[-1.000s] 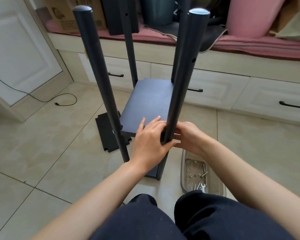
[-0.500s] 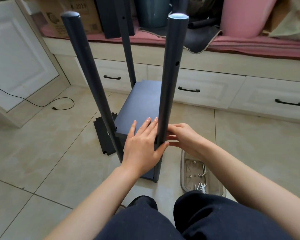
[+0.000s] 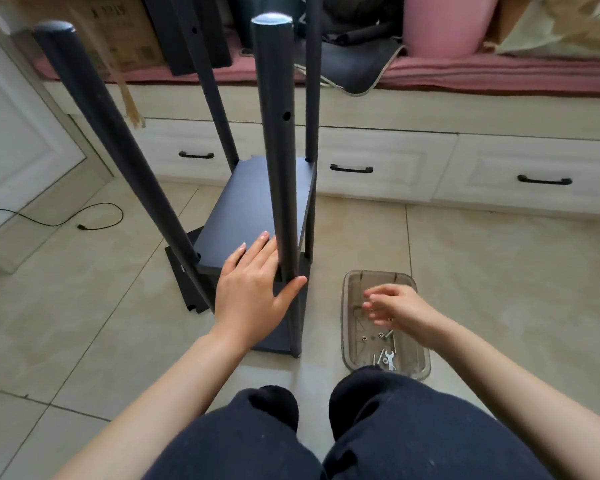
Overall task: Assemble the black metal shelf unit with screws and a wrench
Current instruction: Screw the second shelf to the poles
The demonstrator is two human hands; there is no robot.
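Note:
The black metal shelf unit stands on the tiled floor with several round posts rising from a flat shelf panel [image 3: 253, 209]. My left hand [image 3: 253, 292] rests on the panel's near edge, fingers straight, thumb against the near right post [image 3: 278, 150]. My right hand [image 3: 395, 306] hovers over a clear plastic tray [image 3: 350, 341], fingers loosely spread and blurred, holding nothing I can see. In the tray lie several screws and nuts [image 3: 378, 336] and a small silver wrench [image 3: 389, 360].
A second black panel [image 3: 187, 289] lies on the floor under the unit's left side. White drawers with black handles [image 3: 351, 169] run along the back under a pink-cushioned bench. A black cable [image 3: 94, 221] lies at left. My knees [image 3: 326, 427] fill the bottom.
My right hand has left the near right post and moved right and down over the tray. My left hand stays on the shelf by the post. The view has tilted down.

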